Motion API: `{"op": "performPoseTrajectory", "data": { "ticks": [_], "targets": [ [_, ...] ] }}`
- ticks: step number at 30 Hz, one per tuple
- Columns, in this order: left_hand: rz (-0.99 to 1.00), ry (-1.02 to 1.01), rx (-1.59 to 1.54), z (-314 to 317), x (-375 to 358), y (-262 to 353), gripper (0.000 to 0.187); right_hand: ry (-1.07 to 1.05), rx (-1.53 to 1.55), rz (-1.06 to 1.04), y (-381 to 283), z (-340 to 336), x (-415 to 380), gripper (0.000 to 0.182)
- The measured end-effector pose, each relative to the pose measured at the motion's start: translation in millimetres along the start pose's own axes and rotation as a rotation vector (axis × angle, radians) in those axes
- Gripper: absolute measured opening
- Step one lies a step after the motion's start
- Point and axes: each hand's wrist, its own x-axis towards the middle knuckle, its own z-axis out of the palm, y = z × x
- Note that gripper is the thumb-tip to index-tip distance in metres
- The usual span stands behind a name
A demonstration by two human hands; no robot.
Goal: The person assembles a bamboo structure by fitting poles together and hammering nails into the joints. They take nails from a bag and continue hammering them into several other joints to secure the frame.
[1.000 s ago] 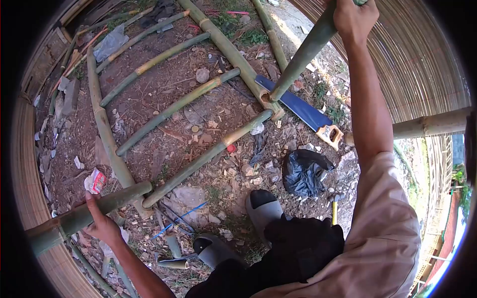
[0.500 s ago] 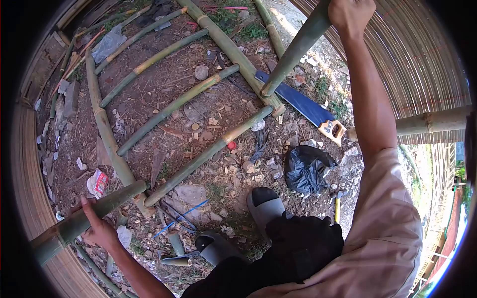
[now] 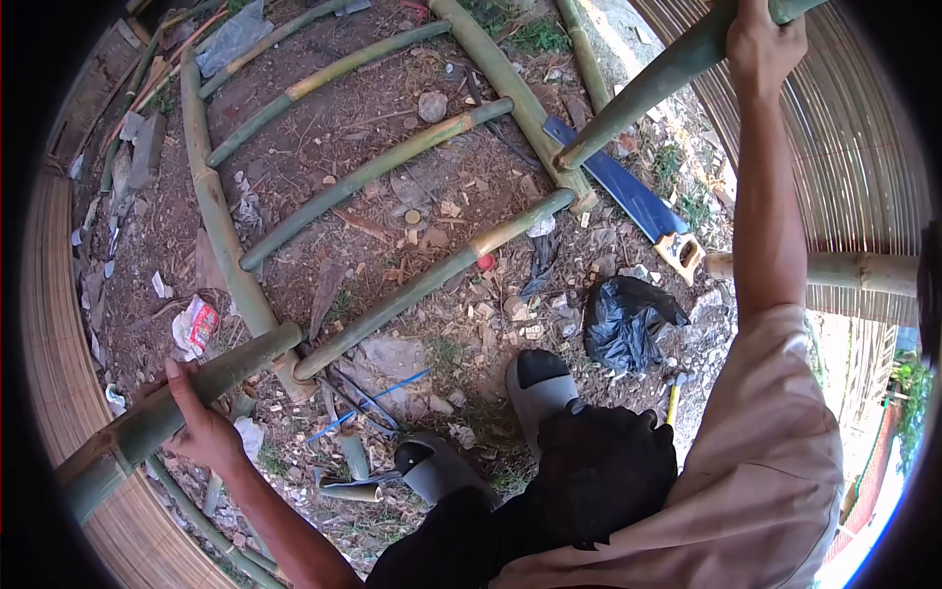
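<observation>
My left hand (image 3: pixel 204 427) is wrapped around a thick green bamboo pole (image 3: pixel 231 368) at the lower left, with the thumb along its top. That pole's inner end lies over the near left corner of a ladder-like bamboo frame (image 3: pixel 388 312) on the ground. High at the right, my right hand (image 3: pixel 765 54) grips another bamboo pole (image 3: pixel 648 93). Its lower end meets the frame's near right corner. A handsaw (image 3: pixel 623 191) with a dark blue blade and wooden handle lies beside that corner, its tip close to the pole.
A black plastic bag (image 3: pixel 628 324) and a yellow-handled hammer (image 3: pixel 675 398) lie right of my feet. Wood chips, stones and a crumpled white-and-red wrapper (image 3: pixel 194 327) litter the soil. Slatted bamboo screens (image 3: pixel 834 137) stand at both sides. A horizontal bamboo pole (image 3: pixel 834 268) extends from the right.
The view has shifted, so the frame and saw appear farther right and higher. My right hand and its pole appear farther right, the pole more slanted. Both hands keep their grip.
</observation>
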Motion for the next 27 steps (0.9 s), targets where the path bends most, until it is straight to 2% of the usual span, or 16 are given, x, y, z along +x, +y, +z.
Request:
{"op": "performPoseTrajectory", "data": {
  "ticks": [2,4,5,6,8,9,11,13,14,15,17,20,22,23,24,27],
  "targets": [
    [-0.010,0.056,0.010,2,-4,-4,0.024,0.066,-0.090,0.005,-6,11,-20,0.039],
    [-0.020,0.042,0.002,-3,-7,-4,0.024,0.088,0.032,0.270,6,15,-45,0.052],
    [-0.035,0.026,0.027,-6,-7,-1,0.023,0.005,-0.118,0.156,24,10,-61,0.047],
    [-0.047,0.013,0.059,-9,-6,1,0.023,-0.003,-0.112,0.179,36,7,-63,0.047],
    [-0.078,0.026,0.050,-9,-6,-2,0.023,0.075,-0.182,0.241,73,5,-68,0.026],
    [-0.110,0.063,0.079,-6,-8,4,0.023,0.097,-0.303,0.066,111,-7,-56,0.030],
    [-0.024,0.058,0.056,-8,-5,4,0.020,0.076,-0.411,0.202,86,-3,-62,0.033],
    [0.025,0.039,0.030,-5,-3,10,0.018,0.105,-0.385,0.123,105,-13,-62,0.028],
    [0.034,0.021,-0.011,-4,-3,11,0.019,0.070,-0.577,0.202,100,-22,-59,0.025],
    [0.052,0.012,-0.017,-4,-3,15,0.021,0.098,-0.365,0.202,82,-13,-65,0.027],
    [0.065,0.017,0.010,-10,-1,19,0.022,0.097,-0.313,0.185,86,-17,-68,0.021],
    [0.095,0.020,-0.031,-28,9,15,0.023,0.023,-0.439,0.154,107,-36,-60,0.019],
    [0.119,0.007,0.022,-37,17,24,0.027,-0.160,-0.608,0.036,104,-41,-54,0.024],
    [0.091,0.013,0.027,-36,13,25,0.027,-0.002,-0.386,0.115,102,-37,-61,0.019],
    [0.077,0.010,0.068,-33,9,24,0.026,0.151,-0.159,0.191,71,-17,-69,0.033],
    [0.100,0.025,0.010,-32,5,16,0.023,0.143,-0.139,0.137,71,-12,-71,0.036]
  ]
}}
